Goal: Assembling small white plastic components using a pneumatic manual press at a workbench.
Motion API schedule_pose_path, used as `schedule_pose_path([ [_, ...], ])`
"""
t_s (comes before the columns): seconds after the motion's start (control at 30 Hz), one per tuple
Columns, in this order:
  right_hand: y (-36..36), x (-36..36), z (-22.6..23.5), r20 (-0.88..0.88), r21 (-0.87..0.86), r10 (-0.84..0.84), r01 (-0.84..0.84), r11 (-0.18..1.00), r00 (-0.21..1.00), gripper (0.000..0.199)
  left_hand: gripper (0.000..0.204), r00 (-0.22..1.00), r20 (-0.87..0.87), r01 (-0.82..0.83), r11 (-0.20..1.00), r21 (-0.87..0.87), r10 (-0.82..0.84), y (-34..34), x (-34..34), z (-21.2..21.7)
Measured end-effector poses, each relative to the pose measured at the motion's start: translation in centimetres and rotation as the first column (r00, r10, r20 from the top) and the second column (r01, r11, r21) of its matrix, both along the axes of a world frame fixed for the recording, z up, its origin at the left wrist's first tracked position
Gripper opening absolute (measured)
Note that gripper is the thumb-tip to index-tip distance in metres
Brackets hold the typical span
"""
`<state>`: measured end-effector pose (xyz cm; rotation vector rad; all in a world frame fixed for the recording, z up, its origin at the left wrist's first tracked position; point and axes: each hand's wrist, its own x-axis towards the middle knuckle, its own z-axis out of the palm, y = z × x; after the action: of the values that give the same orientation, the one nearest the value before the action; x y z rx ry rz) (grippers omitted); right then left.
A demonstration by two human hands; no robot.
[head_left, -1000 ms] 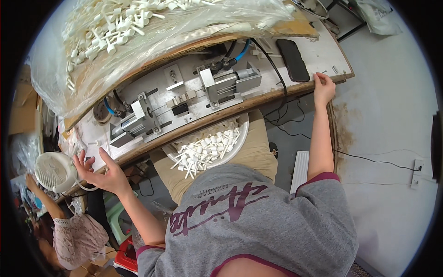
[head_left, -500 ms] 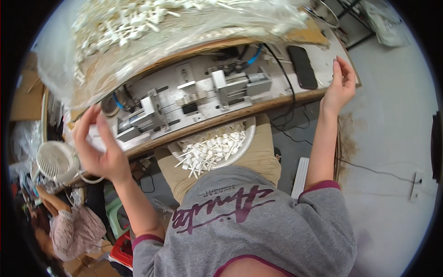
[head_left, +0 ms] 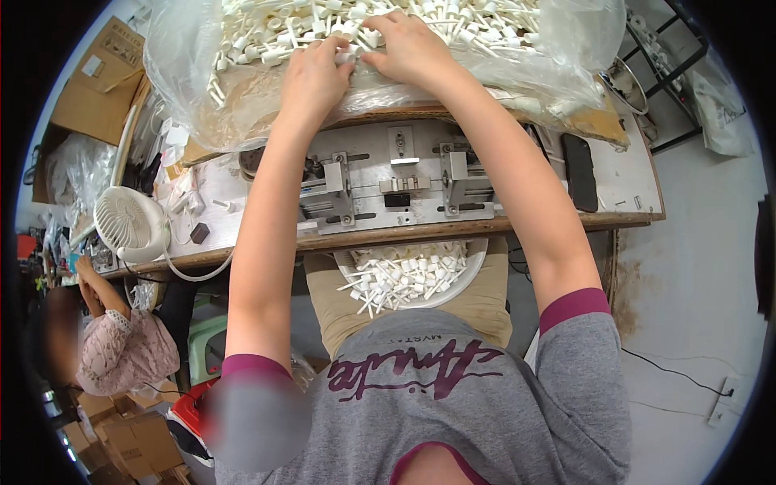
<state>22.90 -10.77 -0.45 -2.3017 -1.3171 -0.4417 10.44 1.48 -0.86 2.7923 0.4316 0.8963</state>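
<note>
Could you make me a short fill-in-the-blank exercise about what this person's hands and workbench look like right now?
1. Both hands, left hand and right hand, reach into a clear plastic ____ of small white parts.
2. On the person's lap sits a white ____ holding more white parts.
3. At the bench's left end stands a small white ____.
4. A flat ____ phone lies at the bench's right.

Missing words: bag; bowl; fan; black

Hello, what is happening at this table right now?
A person in a grey shirt reaches both arms forward into a clear plastic bag full of small white plastic parts. The left hand pinches one part, and the right hand rests on the pile beside it. Below the arms, a metal fixture sits on the workbench. A white bowl of similar parts lies on the person's lap. A small white fan stands at the left.
</note>
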Motion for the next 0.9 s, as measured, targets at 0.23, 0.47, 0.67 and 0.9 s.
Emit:
schedule_pose_path([
  [0.23,-1.4,2.4,-0.7,0.005,-0.075,0.193,-0.192,0.979,0.981,0.027,0.035,0.987,0.11,0.145,0.941,-0.306,-0.117,-0.1,-3.3,0.8],
  [0.47,-6.4,2.7,2.7,-0.053,-0.294,0.046,-0.06,0.954,0.998,0.013,0.028,0.978,0.171,0.135,0.989,-0.06,-0.123,-1.2,-4.4,1.3],
  [0.67,-3.7,0.1,3.0,0.05,0.152,0.285,-0.29,0.945,0.957,0.022,0.029,0.919,0.313,0.32,0.916,-0.242,-0.239,-6.6,-8.0,3.2],
  [0.9,-3.2,-0.9,2.6,-0.074,-0.091,0.2,-0.206,0.974,0.977,0.02,0.032,0.887,0.16,0.461,0.825,-0.328,-0.432,-12.4,-15.4,-1.8],
])
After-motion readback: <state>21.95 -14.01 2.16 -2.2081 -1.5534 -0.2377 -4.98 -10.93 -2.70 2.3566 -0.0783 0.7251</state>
